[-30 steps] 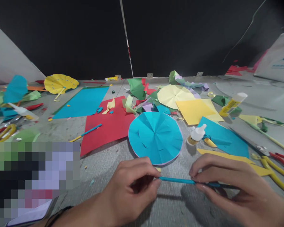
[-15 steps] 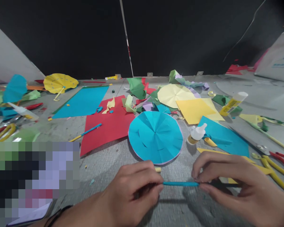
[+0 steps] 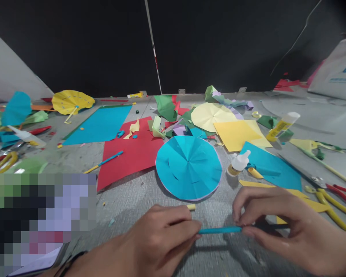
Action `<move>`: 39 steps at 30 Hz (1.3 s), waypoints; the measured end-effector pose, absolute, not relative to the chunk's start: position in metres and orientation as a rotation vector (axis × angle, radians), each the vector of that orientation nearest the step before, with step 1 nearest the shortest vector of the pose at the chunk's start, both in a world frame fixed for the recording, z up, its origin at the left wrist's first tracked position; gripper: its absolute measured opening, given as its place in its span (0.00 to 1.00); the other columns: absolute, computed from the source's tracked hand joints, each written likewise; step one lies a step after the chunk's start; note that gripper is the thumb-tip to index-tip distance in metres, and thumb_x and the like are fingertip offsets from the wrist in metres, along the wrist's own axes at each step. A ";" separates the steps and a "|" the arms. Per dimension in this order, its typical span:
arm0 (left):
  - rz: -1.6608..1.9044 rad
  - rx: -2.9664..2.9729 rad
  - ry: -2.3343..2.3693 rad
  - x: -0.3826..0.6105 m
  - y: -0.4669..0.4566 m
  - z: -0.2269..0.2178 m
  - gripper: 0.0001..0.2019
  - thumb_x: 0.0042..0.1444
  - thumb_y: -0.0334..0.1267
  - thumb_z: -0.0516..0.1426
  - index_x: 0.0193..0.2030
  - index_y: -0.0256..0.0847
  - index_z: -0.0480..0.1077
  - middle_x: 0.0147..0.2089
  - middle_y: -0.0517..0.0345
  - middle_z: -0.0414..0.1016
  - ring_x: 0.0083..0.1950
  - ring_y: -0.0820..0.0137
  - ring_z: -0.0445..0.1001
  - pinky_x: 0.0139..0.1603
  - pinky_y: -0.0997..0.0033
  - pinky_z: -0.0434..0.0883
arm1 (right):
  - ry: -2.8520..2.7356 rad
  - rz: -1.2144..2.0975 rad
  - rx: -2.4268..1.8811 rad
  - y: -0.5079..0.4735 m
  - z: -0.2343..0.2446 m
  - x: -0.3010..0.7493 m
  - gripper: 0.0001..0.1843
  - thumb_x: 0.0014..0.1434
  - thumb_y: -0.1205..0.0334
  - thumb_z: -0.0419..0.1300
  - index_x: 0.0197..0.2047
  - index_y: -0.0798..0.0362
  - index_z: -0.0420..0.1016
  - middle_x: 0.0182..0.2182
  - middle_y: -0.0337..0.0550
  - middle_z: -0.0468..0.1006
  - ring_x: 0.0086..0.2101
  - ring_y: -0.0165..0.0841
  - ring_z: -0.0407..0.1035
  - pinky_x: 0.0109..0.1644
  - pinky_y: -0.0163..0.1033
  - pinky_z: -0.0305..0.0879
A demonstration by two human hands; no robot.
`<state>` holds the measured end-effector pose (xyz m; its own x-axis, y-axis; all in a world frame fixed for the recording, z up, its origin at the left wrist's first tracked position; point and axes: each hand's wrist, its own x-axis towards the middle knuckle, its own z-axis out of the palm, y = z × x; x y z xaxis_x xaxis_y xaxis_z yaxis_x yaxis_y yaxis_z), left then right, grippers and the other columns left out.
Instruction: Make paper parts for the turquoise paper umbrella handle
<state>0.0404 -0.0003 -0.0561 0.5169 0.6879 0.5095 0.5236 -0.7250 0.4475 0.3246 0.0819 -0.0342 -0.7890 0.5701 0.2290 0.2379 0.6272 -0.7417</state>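
A thin blue rolled-paper stick (image 3: 220, 230) lies level just above the grey table, low in the view. My left hand (image 3: 164, 240) pinches its left end, fingers closed. My right hand (image 3: 279, 227) pinches the other end between thumb and fingertips; the stick's far part is hidden under that hand. Just beyond the stick lies a creased blue paper circle (image 3: 188, 167) with a pale lilac rim. A small yellow scrap (image 3: 191, 207) sits beside my left fingers.
A red sheet (image 3: 129, 154) and blue sheet (image 3: 102, 124) lie at the left. Yellow sheet (image 3: 238, 134), pale yellow circle (image 3: 210, 115), small glue bottle (image 3: 238, 163), glue stick (image 3: 282, 126) and yellow-handled scissors (image 3: 331, 209) sit at the right. A yellow paper umbrella (image 3: 72, 101) is far left.
Both hands have drifted a little lower and closer together along the stick, so less blue shows between them. The table's things have not moved.
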 end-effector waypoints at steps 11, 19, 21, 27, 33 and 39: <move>0.658 2.638 0.968 0.038 -0.008 -0.049 0.16 0.69 0.23 0.48 0.35 0.38 0.73 0.28 0.59 0.72 0.27 0.69 0.68 0.26 0.66 0.65 | -2.408 1.173 -0.649 0.080 -0.041 0.329 0.08 0.65 0.70 0.64 0.42 0.46 0.78 0.42 0.42 0.81 0.43 0.36 0.79 0.46 0.40 0.77; 0.726 2.879 0.972 0.042 -0.004 -0.048 0.20 0.76 0.28 0.43 0.41 0.35 0.75 0.32 0.58 0.76 0.29 0.68 0.72 0.25 0.66 0.70 | -2.280 1.420 -0.713 0.084 -0.045 0.330 0.05 0.67 0.61 0.66 0.37 0.47 0.80 0.40 0.42 0.82 0.38 0.33 0.77 0.41 0.38 0.74; 0.702 2.927 0.943 0.042 -0.004 -0.049 0.21 0.76 0.28 0.41 0.45 0.33 0.75 0.34 0.56 0.78 0.30 0.66 0.75 0.26 0.65 0.73 | -2.271 1.456 -0.744 0.085 -0.044 0.330 0.05 0.67 0.60 0.66 0.37 0.46 0.80 0.39 0.41 0.81 0.38 0.33 0.76 0.41 0.39 0.73; 0.586 2.999 0.924 0.043 -0.009 -0.049 0.16 0.71 0.27 0.46 0.46 0.32 0.76 0.32 0.57 0.77 0.30 0.64 0.76 0.24 0.63 0.74 | -2.244 1.529 -0.757 0.083 -0.049 0.330 0.04 0.67 0.59 0.67 0.38 0.45 0.80 0.40 0.40 0.81 0.39 0.34 0.77 0.42 0.41 0.72; 0.537 3.081 0.896 0.044 -0.012 -0.048 0.13 0.64 0.22 0.50 0.39 0.35 0.75 0.33 0.57 0.78 0.28 0.65 0.73 0.22 0.64 0.71 | -2.188 1.618 -0.808 0.080 -0.049 0.330 0.07 0.66 0.56 0.68 0.36 0.47 0.79 0.39 0.43 0.81 0.38 0.37 0.76 0.41 0.43 0.71; 0.585 3.195 0.950 0.044 -0.010 -0.052 0.11 0.66 0.23 0.52 0.41 0.35 0.75 0.32 0.56 0.78 0.30 0.67 0.74 0.27 0.69 0.72 | -2.138 1.766 -0.866 0.086 -0.041 0.326 0.13 0.68 0.53 0.66 0.34 0.50 0.81 0.37 0.45 0.79 0.38 0.37 0.74 0.41 0.42 0.70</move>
<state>0.0444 -0.0101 -0.0520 0.7857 0.4808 0.3893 0.5639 -0.8154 -0.1309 0.3255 0.0860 -0.0411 -0.7972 0.5747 -0.1850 0.2901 0.0960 -0.9522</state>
